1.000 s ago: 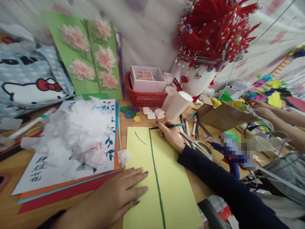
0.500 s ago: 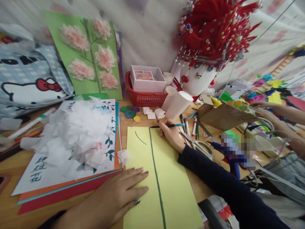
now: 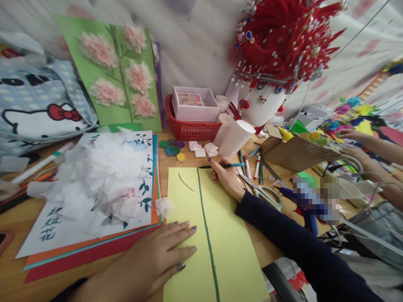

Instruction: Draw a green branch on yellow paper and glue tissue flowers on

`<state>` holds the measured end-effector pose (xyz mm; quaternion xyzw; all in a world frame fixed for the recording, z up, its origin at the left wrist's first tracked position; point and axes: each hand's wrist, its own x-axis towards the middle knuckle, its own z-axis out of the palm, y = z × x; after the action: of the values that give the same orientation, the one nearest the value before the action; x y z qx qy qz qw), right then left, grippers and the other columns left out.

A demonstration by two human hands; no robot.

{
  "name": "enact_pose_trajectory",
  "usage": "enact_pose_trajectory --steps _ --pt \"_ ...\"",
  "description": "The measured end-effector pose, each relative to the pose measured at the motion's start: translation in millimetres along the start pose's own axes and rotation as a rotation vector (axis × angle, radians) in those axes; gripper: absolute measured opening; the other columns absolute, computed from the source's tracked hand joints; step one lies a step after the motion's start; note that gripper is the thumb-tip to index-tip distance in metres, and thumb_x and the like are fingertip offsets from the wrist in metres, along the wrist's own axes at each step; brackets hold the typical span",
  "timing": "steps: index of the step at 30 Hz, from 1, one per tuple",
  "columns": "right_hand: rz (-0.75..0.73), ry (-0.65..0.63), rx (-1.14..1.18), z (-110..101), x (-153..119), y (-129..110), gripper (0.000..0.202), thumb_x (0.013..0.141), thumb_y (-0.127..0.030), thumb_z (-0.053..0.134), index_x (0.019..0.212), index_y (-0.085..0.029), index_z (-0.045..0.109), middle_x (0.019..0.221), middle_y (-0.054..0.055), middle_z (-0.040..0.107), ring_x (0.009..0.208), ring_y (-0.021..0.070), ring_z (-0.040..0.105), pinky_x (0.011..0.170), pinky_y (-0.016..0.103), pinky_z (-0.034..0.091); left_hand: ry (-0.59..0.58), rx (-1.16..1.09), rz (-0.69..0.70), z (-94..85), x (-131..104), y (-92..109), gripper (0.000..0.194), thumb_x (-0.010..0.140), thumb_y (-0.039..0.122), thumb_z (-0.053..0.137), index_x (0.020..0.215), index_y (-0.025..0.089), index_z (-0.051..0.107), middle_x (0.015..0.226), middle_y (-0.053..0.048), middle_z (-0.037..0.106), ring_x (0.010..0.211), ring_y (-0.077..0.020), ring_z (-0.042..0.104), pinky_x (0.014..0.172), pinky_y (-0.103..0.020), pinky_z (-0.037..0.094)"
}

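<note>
A sheet of yellow paper point(image 3: 233, 251) lies on the table in front of me, with a long dark green line down its middle and a short thin curve at its upper left. My left hand point(image 3: 157, 256) rests flat on the sheet's left edge, fingers spread. At the top edge my right hand point(image 3: 225, 176) grips a brush pen point(image 3: 234, 165) with a teal end; its dark tip is at the top of the green line. A small piece of white tissue paper point(image 3: 163, 206) sits by the sheet's left edge, above my left hand.
White tissue pieces point(image 3: 110, 167) are heaped on stacked coloured papers at the left. Scissors point(image 3: 266, 195), markers point(image 3: 258, 165) and a blue glue gun point(image 3: 310, 209) lie to the right. Behind stand a red basket point(image 3: 192, 131) and a paper roll point(image 3: 236, 138). Another person's hands point(image 3: 352, 142) are at far right.
My hands, the brush pen and the yellow paper look the same as before. At far right, the other person's hands have shifted slightly.
</note>
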<state>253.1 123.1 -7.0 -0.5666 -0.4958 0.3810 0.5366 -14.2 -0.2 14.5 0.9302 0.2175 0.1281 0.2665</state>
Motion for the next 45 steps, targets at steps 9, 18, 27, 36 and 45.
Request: enact_pose_trajectory --steps 9,18,27,36,45 --pt "-0.007 -0.015 -0.012 0.0 -0.8 -2.0 0.048 0.073 -0.057 0.074 0.064 -0.023 0.041 0.043 -0.007 0.050 0.034 0.0080 0.045 0.034 0.018 0.036 0.023 -0.012 -0.002 -2.2 1.2 0.8 0.036 0.100 0.020 0.057 0.134 0.029 0.062 0.149 -0.002 0.052 0.135 -0.0238 0.052 0.113 -0.041 0.044" --pt "0.002 -0.041 -0.019 -0.9 -1.5 -1.6 0.047 0.073 -0.056 0.075 0.065 -0.023 0.043 0.042 -0.006 0.052 0.034 0.0087 0.047 0.034 0.018 0.036 0.014 -0.006 -0.011 -2.2 1.4 0.7 0.038 0.099 0.018 0.057 0.135 0.029 0.061 0.150 -0.002 0.052 0.136 -0.0238 0.051 0.113 -0.042 0.044" --pt "0.023 -0.046 -0.001 0.1 -4.1 -7.2 0.045 0.071 -0.054 0.075 0.064 -0.023 0.042 0.042 -0.006 0.051 0.033 0.0086 0.046 0.033 0.019 0.036 0.006 -0.040 -0.018 -1.9 -0.3 0.0 0.038 0.099 0.018 0.058 0.135 0.031 0.061 0.150 -0.001 0.051 0.136 -0.0237 0.051 0.113 -0.042 0.044" --pt "0.028 -0.047 0.013 1.6 -2.8 -5.3 0.051 0.069 -0.060 0.077 0.065 -0.024 0.041 0.043 -0.005 0.054 0.034 0.0098 0.049 0.034 0.019 0.039 0.022 -0.075 -0.029 -1.3 0.3 1.0 0.043 0.097 0.016 0.058 0.136 0.033 0.060 0.150 0.000 0.051 0.137 -0.0229 0.051 0.115 -0.041 0.042" --pt "0.035 -0.060 0.023 0.0 -2.7 -2.2 0.047 0.069 -0.054 0.079 0.065 -0.023 0.044 0.042 -0.006 0.053 0.033 0.0091 0.047 0.033 0.018 0.037 -0.010 -0.017 -0.016 -0.2 -0.7 -1.7 0.038 0.099 0.019 0.056 0.136 0.030 0.060 0.152 -0.002 0.049 0.137 -0.0243 0.050 0.114 -0.042 0.043"
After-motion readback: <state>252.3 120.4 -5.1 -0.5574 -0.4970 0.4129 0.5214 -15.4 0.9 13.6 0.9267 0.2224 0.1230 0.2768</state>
